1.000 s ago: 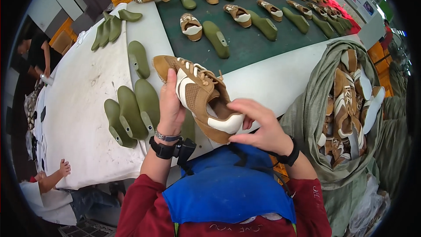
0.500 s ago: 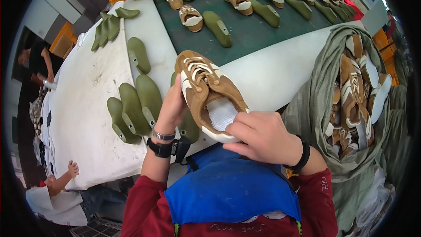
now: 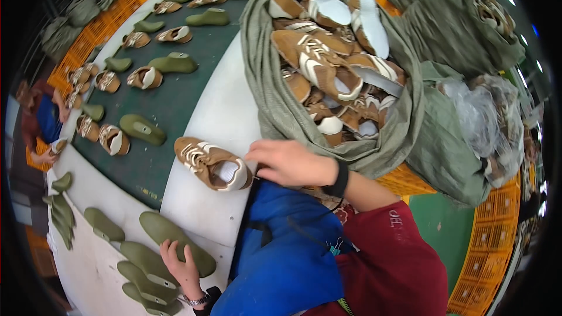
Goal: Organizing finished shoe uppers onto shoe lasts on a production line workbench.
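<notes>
A brown and white lace-up shoe (image 3: 212,165) lies on the white tabletop, its opening facing me and a white insole showing inside. Just beside its heel is my right hand (image 3: 293,164), fingers apart from the thumb and holding nothing. My left hand (image 3: 182,269) is over the near end of a large green shoe last (image 3: 175,240), fingers spread; whether they touch it is unclear. More green lasts (image 3: 140,275) lie side by side around that hand. A grey-green cloth sack (image 3: 257,76), filled with similar brown shoes (image 3: 319,64), stands open beyond my right hand.
A green belt (image 3: 193,88) carries rows of shoes and lasts. Another person (image 3: 47,111) stands at its far left side. Full sacks (image 3: 451,17) and a clear plastic bag (image 3: 474,117) are at the right, near stacked orange crates (image 3: 486,257).
The view has swung right toward the sack. The shoe, earlier in both hands, now rests on the table. My left hand has moved to the lasts; my right has come off the shoe.
</notes>
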{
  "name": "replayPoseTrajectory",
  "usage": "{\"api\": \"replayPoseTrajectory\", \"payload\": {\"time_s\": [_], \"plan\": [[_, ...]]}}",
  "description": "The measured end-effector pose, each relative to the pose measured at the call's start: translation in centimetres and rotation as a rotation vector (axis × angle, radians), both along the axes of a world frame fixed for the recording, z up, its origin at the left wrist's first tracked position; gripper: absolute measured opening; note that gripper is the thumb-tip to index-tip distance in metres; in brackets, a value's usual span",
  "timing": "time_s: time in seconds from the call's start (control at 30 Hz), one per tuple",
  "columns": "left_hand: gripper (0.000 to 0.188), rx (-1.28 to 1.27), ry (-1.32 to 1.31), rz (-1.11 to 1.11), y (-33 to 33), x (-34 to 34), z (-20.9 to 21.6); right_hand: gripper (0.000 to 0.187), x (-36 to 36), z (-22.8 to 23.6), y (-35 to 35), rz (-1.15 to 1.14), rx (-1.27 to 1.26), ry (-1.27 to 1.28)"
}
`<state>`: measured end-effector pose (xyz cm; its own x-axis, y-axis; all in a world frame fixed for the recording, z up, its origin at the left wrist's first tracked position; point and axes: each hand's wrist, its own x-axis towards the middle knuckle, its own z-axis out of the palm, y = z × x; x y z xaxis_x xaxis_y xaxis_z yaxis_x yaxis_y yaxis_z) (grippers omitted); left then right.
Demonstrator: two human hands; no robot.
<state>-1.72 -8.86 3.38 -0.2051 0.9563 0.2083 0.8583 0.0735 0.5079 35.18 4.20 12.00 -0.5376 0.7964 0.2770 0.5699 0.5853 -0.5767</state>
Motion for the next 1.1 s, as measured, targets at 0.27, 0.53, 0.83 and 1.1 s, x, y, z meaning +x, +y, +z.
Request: {"api": "replayPoseTrajectory", "payload": {"time_s": [0.27,0.53,0.83,1.1], "plan": [[0.018,0.039,-0.059,0.065,1.7,1.7,0.1,0.03,14.5,3.1,-1.0,-0.803,0.281,-0.197],[0.015,0.071,0.023,0.0,1.7,1.8,0.1,0.017,15.8,3.6,1.2,-0.743,0.269,-0.212],[0.016,0.036,0.031,0.026,1.6,1.9,0.3,0.022,20.4,10.8,7.3,-0.772,0.463,-0.147],[0.015,0.002,0.014,0.042,1.2,1.6,0.3,0.022,23.1,6.8,9.9,-0.721,-0.086,0.333]]}}
